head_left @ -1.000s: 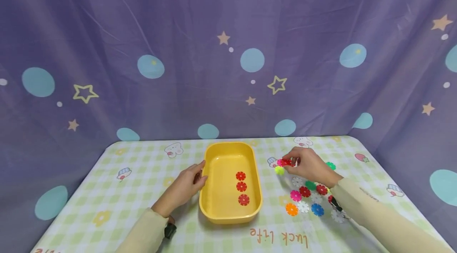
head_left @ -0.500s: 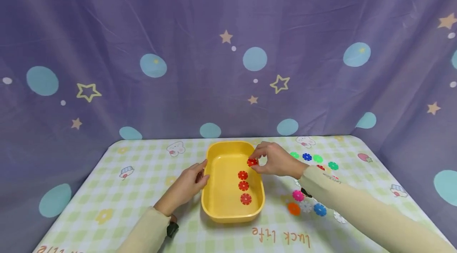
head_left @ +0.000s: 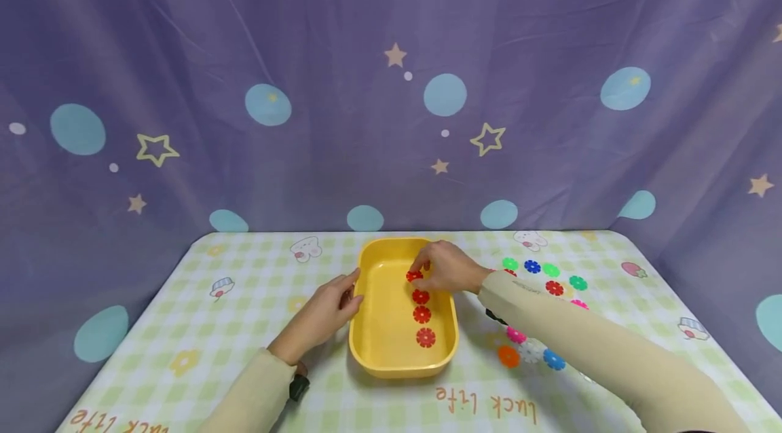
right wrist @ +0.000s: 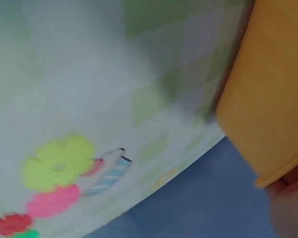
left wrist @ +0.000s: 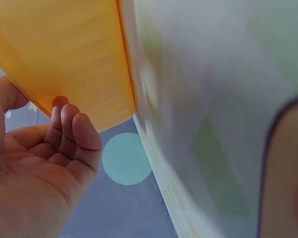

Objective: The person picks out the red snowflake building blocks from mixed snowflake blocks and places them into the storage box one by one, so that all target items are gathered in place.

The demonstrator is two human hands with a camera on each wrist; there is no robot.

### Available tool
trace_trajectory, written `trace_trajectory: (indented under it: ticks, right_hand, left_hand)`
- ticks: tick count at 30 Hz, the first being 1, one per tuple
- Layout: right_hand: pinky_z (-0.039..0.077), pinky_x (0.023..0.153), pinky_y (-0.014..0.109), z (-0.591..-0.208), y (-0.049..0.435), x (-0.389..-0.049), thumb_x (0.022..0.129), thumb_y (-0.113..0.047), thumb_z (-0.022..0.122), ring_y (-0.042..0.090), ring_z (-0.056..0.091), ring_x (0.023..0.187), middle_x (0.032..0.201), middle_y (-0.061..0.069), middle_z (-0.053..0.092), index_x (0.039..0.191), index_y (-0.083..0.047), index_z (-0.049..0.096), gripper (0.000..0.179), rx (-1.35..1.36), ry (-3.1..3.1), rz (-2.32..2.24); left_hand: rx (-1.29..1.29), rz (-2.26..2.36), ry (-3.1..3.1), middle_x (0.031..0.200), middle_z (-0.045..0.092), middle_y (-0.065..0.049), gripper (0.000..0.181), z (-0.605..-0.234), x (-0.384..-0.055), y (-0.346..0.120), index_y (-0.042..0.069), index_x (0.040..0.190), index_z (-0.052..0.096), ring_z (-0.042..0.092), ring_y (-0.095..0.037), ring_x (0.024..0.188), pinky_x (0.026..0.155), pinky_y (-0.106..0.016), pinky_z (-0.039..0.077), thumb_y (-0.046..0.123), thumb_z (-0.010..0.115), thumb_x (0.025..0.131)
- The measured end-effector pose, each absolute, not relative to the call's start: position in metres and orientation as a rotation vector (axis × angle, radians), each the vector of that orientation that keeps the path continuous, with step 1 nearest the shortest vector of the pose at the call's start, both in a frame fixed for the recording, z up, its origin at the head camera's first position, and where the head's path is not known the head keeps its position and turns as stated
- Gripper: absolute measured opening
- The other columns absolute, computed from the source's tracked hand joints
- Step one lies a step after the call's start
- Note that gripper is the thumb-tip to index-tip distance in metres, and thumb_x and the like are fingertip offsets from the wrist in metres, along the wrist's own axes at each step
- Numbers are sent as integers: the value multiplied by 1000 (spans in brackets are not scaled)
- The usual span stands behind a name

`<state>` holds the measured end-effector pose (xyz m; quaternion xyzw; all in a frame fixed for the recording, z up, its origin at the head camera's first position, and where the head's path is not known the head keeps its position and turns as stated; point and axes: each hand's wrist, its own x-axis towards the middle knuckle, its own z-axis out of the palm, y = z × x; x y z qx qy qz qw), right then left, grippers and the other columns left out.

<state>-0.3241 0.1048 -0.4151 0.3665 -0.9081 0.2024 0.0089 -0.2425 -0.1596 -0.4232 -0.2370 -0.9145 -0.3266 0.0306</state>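
Observation:
The yellow plastic tray (head_left: 404, 372) stands on the table in the head view. My left hand (head_left: 322, 314) grips its left rim; in the left wrist view the thumb is over the edge and the curled fingers (left wrist: 87, 131) lie against the outer wall. Inside the tray, near the far right, my right hand (head_left: 453, 267) pinches a red snowflake disc (head_left: 415, 276) between thumb and fingers. Below it, three red snowflake discs lie in a column, the middle one (head_left: 422, 314) close to the upper one. In the right wrist view the tray wall hides most of that hand.
Loose snowflake discs lie right of the tray, among them blue (head_left: 554, 360), orange (head_left: 508, 356), dark blue (head_left: 532, 267) and green (head_left: 578, 282) ones. My right forearm (head_left: 568, 324) covers part of them. A purple curtain (head_left: 391, 148) hangs behind the checked tablecloth (head_left: 244, 324).
My right hand has carried a red snowflake disc leftward from the loose discs, over the right rim and into the tray. The left hand keeps its grip on the tray.

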Motion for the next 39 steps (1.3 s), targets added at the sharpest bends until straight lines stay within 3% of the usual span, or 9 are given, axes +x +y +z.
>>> trace_trajectory:
  ticks: [5, 15, 21, 25, 29, 34, 39]
  right_hand:
    - [44, 64, 25, -411, 95, -326, 73, -33, 79, 8, 51, 63, 74, -12, 64, 83, -20, 76, 16, 1087, -2926, 436]
    - [42, 55, 24, -416, 89, -334, 73, -23, 79, 10, 48, 58, 60, -13, 53, 68, -20, 69, 12, 1083, -2954, 259]
    - [41, 52, 25, -413, 89, -333, 77, -10, 75, 12, 46, 56, 57, -10, 50, 62, -19, 66, 19, 1134, -2952, 272]
    - [43, 55, 26, -408, 88, -329, 74, 0, 73, 14, 46, 56, 54, -8, 49, 59, -14, 65, 22, 1135, -2944, 284]
    - [45, 57, 26, -404, 86, -323, 71, 6, 71, 15, 49, 58, 56, -8, 51, 61, -11, 66, 20, 1122, -2942, 284]
    - [41, 53, 24, -402, 85, -321, 76, 9, 65, 13, 43, 56, 56, -5, 48, 61, -9, 65, 23, 1162, -2937, 321]
    - [47, 64, 24, -387, 97, -320, 80, 6, 60, 12, 53, 67, 74, -2, 62, 78, -7, 72, 17, 1134, -2851, 537]
  left_hand:
    - [-737, -1006, -2821, 75, 46, 5, 51, -419, -242, -157, -9, 137, 43, 43, -7, 63, 55, -23, 41, 10, 60, 92]
    - [-727, -1010, -2825, 77, 47, 5, 52, -417, -242, -154, -8, 137, 43, 44, -7, 66, 57, -23, 42, 11, 60, 92]
    - [-732, -999, -2819, 76, 46, 5, 52, -417, -243, -154, -8, 137, 43, 44, -7, 65, 56, -23, 41, 11, 60, 92]
    - [-737, -1008, -2819, 76, 46, 5, 52, -417, -243, -154, -8, 137, 42, 44, -7, 65, 56, -23, 41, 11, 60, 92]
    - [-730, -1009, -2824, 76, 46, 5, 52, -418, -243, -154, -8, 137, 43, 44, -8, 65, 55, -23, 41, 11, 60, 92]
    - [-708, -992, -2837, 75, 45, 5, 52, -420, -243, -156, -7, 137, 43, 43, -8, 64, 55, -23, 40, 12, 60, 92]
    - [-703, -994, -2844, 75, 45, 4, 52, -421, -242, -157, -7, 137, 43, 43, -8, 64, 55, -24, 40, 12, 60, 92]
